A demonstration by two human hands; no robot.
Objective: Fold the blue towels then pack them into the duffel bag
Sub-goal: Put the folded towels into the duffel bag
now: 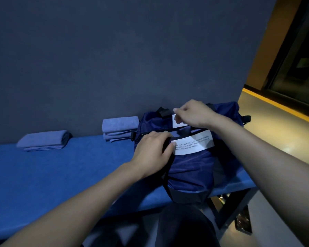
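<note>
On duffel bag (191, 168): white label (193, 144), print mostly illegible.

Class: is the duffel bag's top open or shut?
Open: both hands part the duffel bag at its top, showing a dark gap.

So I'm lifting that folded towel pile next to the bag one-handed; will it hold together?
The towel pile is probably soft and floppy: its loose layers splay at the bottom edge. Likely light, but the layers may slide apart unless supported from beneath.
</note>
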